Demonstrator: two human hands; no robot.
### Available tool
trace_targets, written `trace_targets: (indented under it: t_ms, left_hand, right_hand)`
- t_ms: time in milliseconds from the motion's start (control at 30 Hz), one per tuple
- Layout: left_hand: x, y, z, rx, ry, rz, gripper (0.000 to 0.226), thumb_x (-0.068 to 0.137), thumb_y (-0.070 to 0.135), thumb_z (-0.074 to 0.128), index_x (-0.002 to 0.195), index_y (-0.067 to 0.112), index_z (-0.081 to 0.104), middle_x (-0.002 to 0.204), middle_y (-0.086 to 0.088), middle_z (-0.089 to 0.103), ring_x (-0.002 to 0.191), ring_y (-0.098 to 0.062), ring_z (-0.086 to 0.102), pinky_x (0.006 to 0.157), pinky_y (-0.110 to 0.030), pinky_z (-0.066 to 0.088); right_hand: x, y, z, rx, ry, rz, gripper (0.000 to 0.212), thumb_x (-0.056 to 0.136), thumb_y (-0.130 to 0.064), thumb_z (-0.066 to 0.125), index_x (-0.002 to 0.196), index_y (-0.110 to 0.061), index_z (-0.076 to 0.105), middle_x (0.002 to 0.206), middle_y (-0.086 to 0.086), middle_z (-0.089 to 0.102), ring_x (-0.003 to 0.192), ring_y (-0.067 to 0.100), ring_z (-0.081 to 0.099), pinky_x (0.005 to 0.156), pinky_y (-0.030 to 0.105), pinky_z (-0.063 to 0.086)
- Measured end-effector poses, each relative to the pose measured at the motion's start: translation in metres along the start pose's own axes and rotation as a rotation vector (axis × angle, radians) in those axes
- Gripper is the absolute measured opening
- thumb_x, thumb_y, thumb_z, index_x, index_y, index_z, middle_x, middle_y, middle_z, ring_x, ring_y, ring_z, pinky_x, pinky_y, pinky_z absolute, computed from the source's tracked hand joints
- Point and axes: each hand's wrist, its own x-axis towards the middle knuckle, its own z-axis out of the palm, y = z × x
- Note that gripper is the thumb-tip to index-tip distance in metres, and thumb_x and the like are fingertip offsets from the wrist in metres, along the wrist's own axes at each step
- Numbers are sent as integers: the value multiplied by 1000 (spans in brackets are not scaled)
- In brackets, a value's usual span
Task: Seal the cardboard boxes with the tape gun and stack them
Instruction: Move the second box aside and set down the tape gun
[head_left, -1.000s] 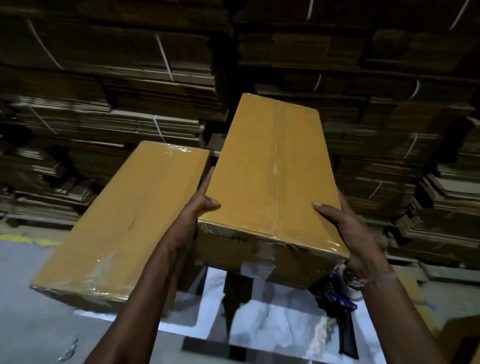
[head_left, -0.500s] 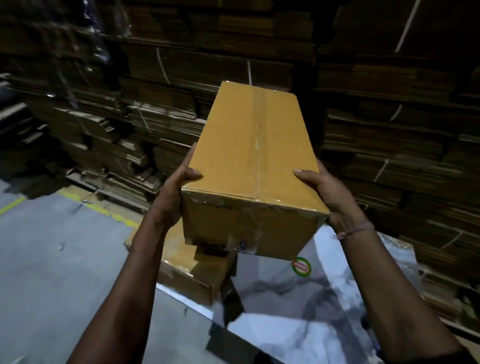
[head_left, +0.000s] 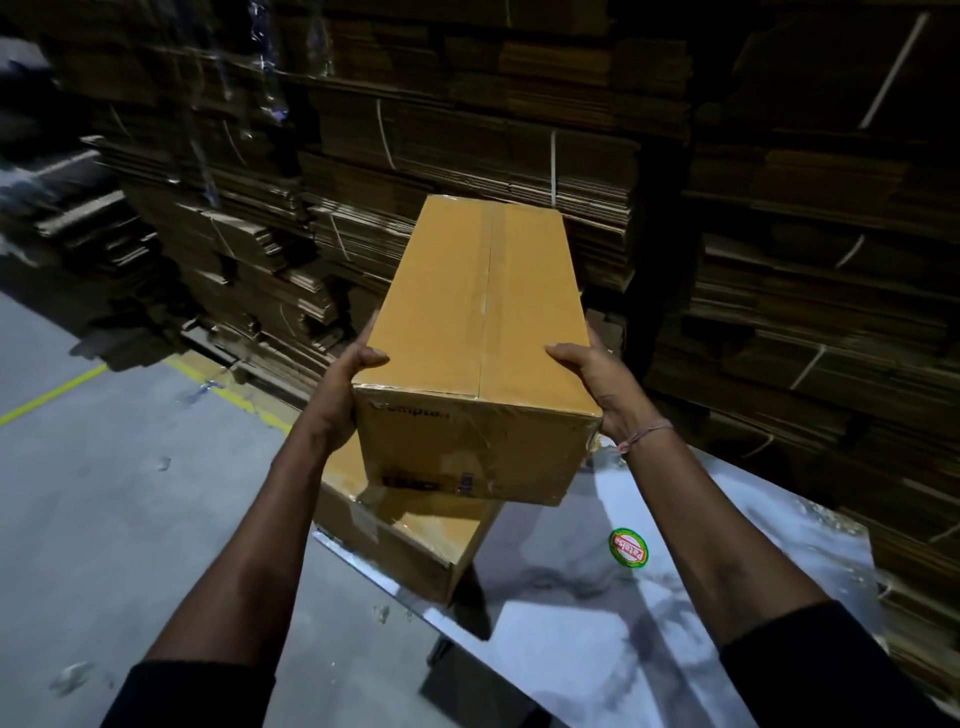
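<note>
Right now your left hand (head_left: 340, 395) and right hand (head_left: 602, 382) each keep a closed grip on the taped box (head_left: 483, 322) — thumbs on top. It hangs just above another box (head_left: 410, 545) on the counter (head_left: 649, 623).

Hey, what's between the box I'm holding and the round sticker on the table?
In the head view, only bare marbled tabletop lies between the held box and the round sticker; nothing sits there.
</note>
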Motion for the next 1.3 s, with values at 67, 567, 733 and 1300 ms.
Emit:
trace_targets:
  t_ms: [67, 567, 733, 1300]
  left_hand:
    - [4, 0, -5, 13, -11, 14, 58, 99, 22, 45, 157, 18, 42, 125, -6, 69, 93, -16, 72, 63, -25, 54]
    - [-16, 32, 116, 1187, -294, 414, 68, 108, 43, 42, 165, 17, 16, 173, -7, 1, 159, -23, -10, 129, -42, -6]
    - [-27, -12, 214, 1212, -489, 833, 80, 101, 61, 30, 163, 10, 26, 171, -11, 13, 160, -26, 2, 130, -43, 0]
    - [-178, -234, 499, 712, -1251, 272, 69, 105, 39, 55, 164, 29, 23, 167, 19, 22, 150, 3, 22, 122, -19, 25]
  right_hand:
    - [-2, 0, 0, 8, 9, 13, 64, 99, -6, 61, 155, -28, 41, 133, 16, 68, 104, 33, 72, 72, 37, 62]
    - [-58, 15, -31, -4, -2, 43, 44, 106, -26, 58, 149, -33, 49, 131, 2, 71, 100, 13, 74, 71, 25, 59]
    - [-98, 38, -80, 6, 161, -6, 42, 107, -20, 52, 148, -30, 54, 140, -11, 64, 104, -12, 65, 79, 10, 50]
    - [-402, 132, -363, 113, 1017, 9, 67, 102, -31, 66, 162, -29, 35, 157, -13, 44, 142, 7, 45, 103, 19, 43]
